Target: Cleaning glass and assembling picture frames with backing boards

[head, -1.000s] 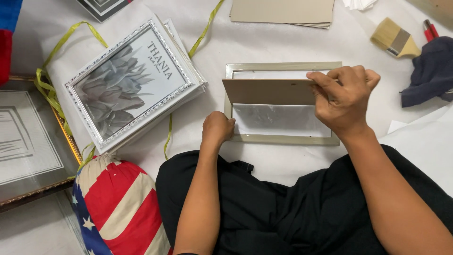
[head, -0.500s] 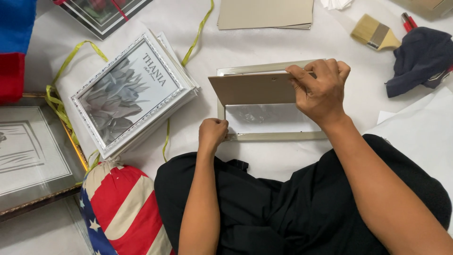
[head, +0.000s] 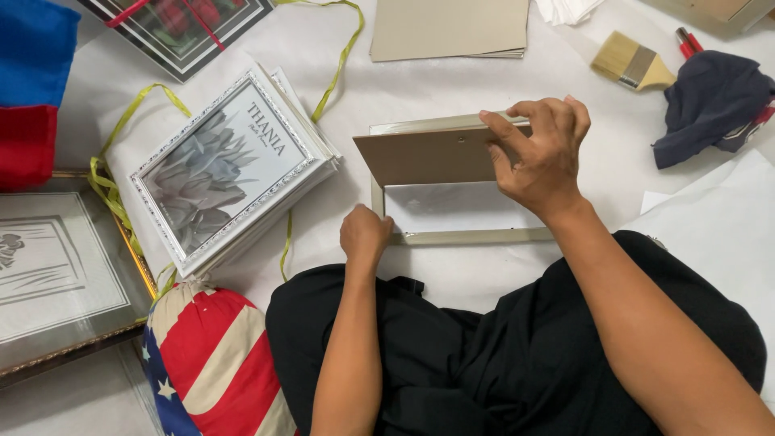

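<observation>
A pale picture frame (head: pixel 464 234) lies face down on the white floor covering (head: pixel 420 81), long axis left to right, just ahead of the lap — the right hand (head: pixel 537 157) pinches its tan backing board (head: pixel 424 155) tilted up above it, while the left hand (head: pixel 365 234), curled closed, presses the frame's near-left corner

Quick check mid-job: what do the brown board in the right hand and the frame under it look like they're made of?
The backing board, lifted by the right hand, looks like fibreboard or stiff card: flat matte brown, thin edge. The frame, steadied by the left hand, shows a smooth pale grey-beige moulding, perhaps painted wood or plastic; I cannot tell which. The pale reflective panel inside it looks like glass.
</observation>
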